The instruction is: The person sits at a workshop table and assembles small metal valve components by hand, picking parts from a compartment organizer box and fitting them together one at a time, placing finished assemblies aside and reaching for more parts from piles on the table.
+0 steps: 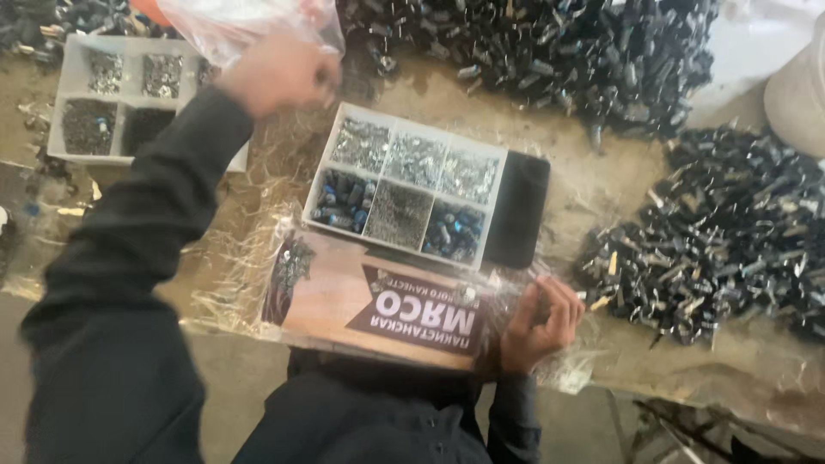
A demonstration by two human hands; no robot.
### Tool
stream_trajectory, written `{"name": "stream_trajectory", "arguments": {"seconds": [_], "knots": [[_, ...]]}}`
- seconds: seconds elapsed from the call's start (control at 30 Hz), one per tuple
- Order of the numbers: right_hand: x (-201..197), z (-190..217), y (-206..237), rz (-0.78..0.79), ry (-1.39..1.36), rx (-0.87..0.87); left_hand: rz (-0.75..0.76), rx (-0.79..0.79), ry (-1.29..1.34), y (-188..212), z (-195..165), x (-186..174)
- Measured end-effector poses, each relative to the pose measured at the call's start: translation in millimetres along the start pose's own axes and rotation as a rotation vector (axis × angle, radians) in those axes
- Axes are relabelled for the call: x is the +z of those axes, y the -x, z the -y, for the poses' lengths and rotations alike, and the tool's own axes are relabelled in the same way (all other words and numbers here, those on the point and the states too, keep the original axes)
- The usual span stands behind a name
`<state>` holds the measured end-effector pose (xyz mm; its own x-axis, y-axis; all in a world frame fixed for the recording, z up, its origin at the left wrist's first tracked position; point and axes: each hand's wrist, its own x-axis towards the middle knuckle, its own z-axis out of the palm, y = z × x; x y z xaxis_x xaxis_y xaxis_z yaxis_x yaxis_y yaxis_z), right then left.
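Note:
My left hand (277,76) is raised at the upper left, blurred, gripping a clear plastic bag (245,24). My right hand (540,320) rests near the table's front edge, fingers curled on the right end of a brown printed cardboard sheet (361,301) under clear film. Just behind the sheet lies a white compartment tray (494,206) with screws and small dark-and-blue parts in its cells. A black flat pad (520,210) lies against the tray's right side.
A second white compartment tray (73,64) sits at the far left. Large heaps of small black parts (559,51) cover the back, and another black heap (730,232) lies at the right. A pale rounded container (799,94) stands at the right edge.

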<state>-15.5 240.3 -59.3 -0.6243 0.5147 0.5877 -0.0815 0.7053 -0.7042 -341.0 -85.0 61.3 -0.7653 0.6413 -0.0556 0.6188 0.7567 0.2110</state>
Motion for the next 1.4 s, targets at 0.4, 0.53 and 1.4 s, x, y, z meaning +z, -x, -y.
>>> {"name": "stream_trajectory", "arguments": {"seconds": [0.4,0.53,1.4], "knots": [[2.1,3.1,-4.1,0.077,0.001,-0.014,-0.325,-0.159,-0.225,51.7,32.9,36.3],[1.2,1.9,-3.9,0.046,0.03,-0.003,-0.495,0.156,-0.365,31.6,17.4,34.2],[7.2,-0.9,-5.6,-0.078,0.047,0.072,-0.329,0.007,-0.007,-93.8,-63.6,-1.9]]}}
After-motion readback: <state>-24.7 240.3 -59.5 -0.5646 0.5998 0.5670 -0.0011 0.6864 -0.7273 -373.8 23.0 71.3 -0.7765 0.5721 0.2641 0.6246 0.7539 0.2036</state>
